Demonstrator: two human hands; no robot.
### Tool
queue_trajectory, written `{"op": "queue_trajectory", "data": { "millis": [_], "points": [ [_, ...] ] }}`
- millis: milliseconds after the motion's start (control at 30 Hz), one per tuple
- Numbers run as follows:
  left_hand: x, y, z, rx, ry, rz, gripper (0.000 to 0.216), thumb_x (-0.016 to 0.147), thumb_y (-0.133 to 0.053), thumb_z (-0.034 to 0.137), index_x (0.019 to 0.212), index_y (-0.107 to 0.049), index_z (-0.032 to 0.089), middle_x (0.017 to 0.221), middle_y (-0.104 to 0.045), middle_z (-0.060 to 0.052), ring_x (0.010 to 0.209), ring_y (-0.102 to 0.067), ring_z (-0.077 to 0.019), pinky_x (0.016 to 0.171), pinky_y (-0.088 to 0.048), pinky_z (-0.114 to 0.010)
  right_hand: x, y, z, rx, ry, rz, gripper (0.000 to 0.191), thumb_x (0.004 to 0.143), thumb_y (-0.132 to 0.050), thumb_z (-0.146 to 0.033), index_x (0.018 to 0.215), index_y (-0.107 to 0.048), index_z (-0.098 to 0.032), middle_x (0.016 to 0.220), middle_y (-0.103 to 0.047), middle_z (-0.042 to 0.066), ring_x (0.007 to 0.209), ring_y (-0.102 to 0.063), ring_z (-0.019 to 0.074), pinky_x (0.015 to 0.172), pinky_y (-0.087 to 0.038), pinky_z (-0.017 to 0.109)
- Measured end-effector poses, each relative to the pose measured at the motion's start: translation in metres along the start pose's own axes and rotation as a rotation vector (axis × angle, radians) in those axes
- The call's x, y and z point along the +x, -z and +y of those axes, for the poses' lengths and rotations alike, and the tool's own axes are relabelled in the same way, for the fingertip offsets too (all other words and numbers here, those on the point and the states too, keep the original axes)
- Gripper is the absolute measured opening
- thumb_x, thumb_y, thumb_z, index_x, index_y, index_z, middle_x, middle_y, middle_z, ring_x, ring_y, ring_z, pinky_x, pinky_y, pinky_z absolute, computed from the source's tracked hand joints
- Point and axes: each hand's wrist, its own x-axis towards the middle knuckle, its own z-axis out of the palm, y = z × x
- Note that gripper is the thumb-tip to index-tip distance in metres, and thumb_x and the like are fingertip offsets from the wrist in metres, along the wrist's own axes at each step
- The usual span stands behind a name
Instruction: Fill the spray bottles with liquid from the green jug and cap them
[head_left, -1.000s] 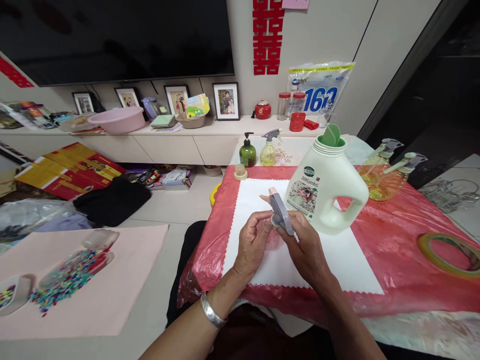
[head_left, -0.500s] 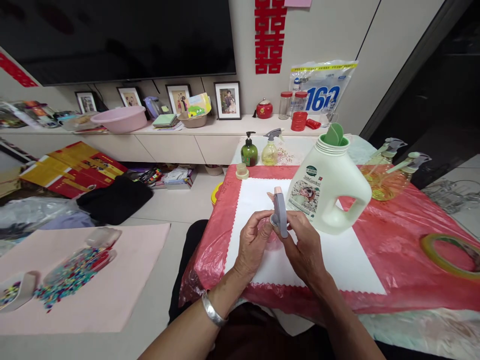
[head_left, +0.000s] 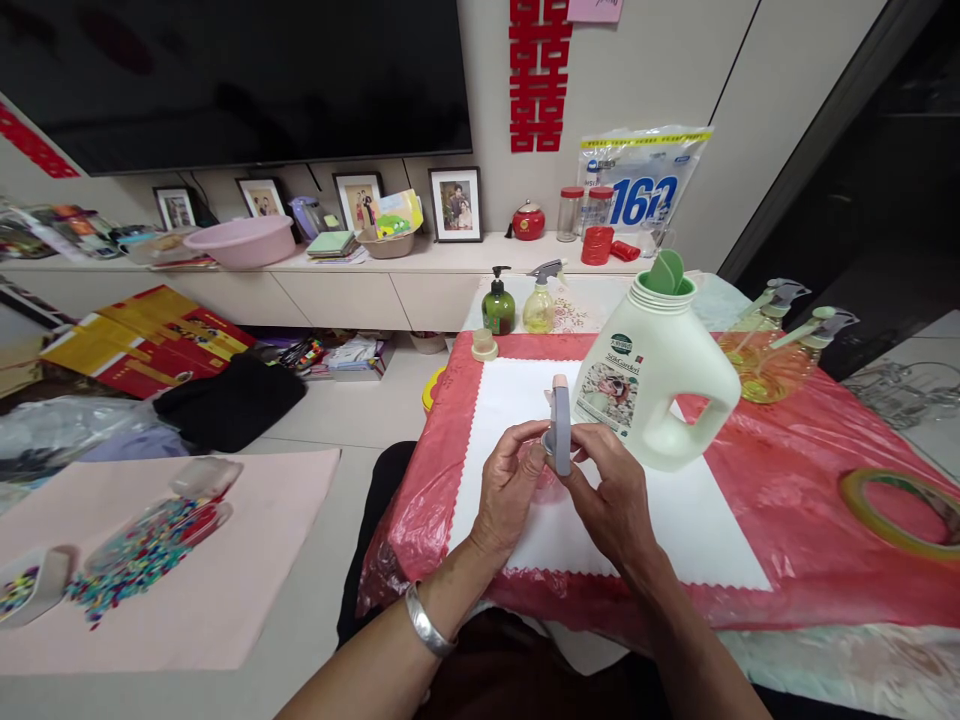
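Observation:
My left hand point(head_left: 510, 495) and my right hand point(head_left: 609, 495) meet over the white mat point(head_left: 697, 520) on the red-covered table point(head_left: 795, 480). Together they grip a small pink spray bottle point(head_left: 544, 478); its grey trigger head point(head_left: 559, 425) stands upright between my fingers. My left hand wraps the bottle body. My right fingers pinch the trigger head at its collar. A silver bracelet point(head_left: 426, 620) sits on my left wrist. Just behind my hands stands a pale green detergent jug point(head_left: 660, 375) with its mouth open.
Behind the mat are a small cap point(head_left: 484, 345), a green pump bottle point(head_left: 497, 303) and a yellow spray bottle point(head_left: 540, 300). Two amber spray bottles point(head_left: 772, 350) lie at the right; a tape ring point(head_left: 896, 505) lies nearer. Beads point(head_left: 127, 555) cover a pink floor mat at the left.
The grey trigger head has turned in my fingers from a sideways slant to upright, with its nozzle swinging round. My hands stayed over the mat.

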Motion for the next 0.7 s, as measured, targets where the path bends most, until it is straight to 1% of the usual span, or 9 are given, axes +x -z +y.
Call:
{"op": "queue_trajectory", "data": {
  "millis": [167,333,400,533,633,700],
  "points": [
    [0.0003,0.0018,-0.0036,-0.047,0.019,-0.025,0.029,0.092,-0.068,0.046,0.106,-0.074,0.022,0.102,-0.076,-0.004,0.098,-0.069,-0.0197,0.091,-0.052,-0.031,-0.0008,-0.0006,-0.0002,0.001,0.011,0.021,0.013,0.094,-0.063,-0.019,0.106,-0.066,-0.02,0.095,-0.064,0.002,0.087,-0.057,0.0134,0.074,-0.048,0.026],
    [-0.0002,0.0011,-0.0036,-0.058,0.037,-0.032,0.029,0.093,-0.065,0.046,0.106,-0.072,0.021,0.104,-0.074,-0.005,0.097,-0.068,-0.0201,0.09,-0.051,-0.031,-0.0016,-0.0008,0.0017,0.028,-0.004,0.04,0.012,0.091,-0.066,-0.017,0.103,-0.066,-0.021,0.093,-0.064,0.001,0.084,-0.057,0.0129,0.072,-0.049,0.025],
    [0.0,0.0008,-0.0028,-0.057,0.044,-0.029,0.029,0.094,-0.065,0.046,0.105,-0.072,0.021,0.103,-0.074,-0.005,0.098,-0.067,-0.0202,0.09,-0.05,-0.031,-0.0022,-0.0017,0.0022,0.037,-0.02,0.047,0.015,0.091,-0.067,-0.018,0.106,-0.066,-0.021,0.095,-0.064,0.001,0.084,-0.058,0.013,0.072,-0.05,0.025],
    [0.0011,0.0003,-0.0005,-0.084,0.065,-0.038,0.027,0.094,-0.065,0.045,0.103,-0.07,0.02,0.099,-0.074,-0.004,0.091,-0.068,-0.0189,0.088,-0.051,-0.031,-0.0041,-0.0031,0.0025,0.02,-0.022,0.035,0.027,0.094,-0.064,-0.021,0.121,-0.066,-0.022,0.101,-0.065,0.002,0.088,-0.059,0.0142,0.076,-0.05,0.028],
    [0.0014,0.0002,-0.0001,-0.112,0.079,-0.053,0.026,0.094,-0.066,0.044,0.103,-0.069,0.02,0.096,-0.074,-0.004,0.087,-0.069,-0.0178,0.084,-0.052,-0.03,-0.0046,-0.0031,0.0015,0.015,-0.034,0.021,0.026,0.095,-0.063,-0.019,0.119,-0.069,-0.024,0.101,-0.065,0.002,0.09,-0.06,0.014,0.076,-0.05,0.027],
    [0.0014,0.0003,-0.0009,-0.132,0.097,-0.065,0.027,0.094,-0.066,0.044,0.104,-0.069,0.02,0.095,-0.074,-0.004,0.083,-0.068,-0.0169,0.081,-0.052,-0.029,-0.0042,-0.0032,0.0004,0.015,-0.047,0.035,0.025,0.094,-0.063,-0.017,0.116,-0.07,-0.023,0.101,-0.065,0.002,0.088,-0.06,0.0129,0.075,-0.05,0.026]
  ]
}}
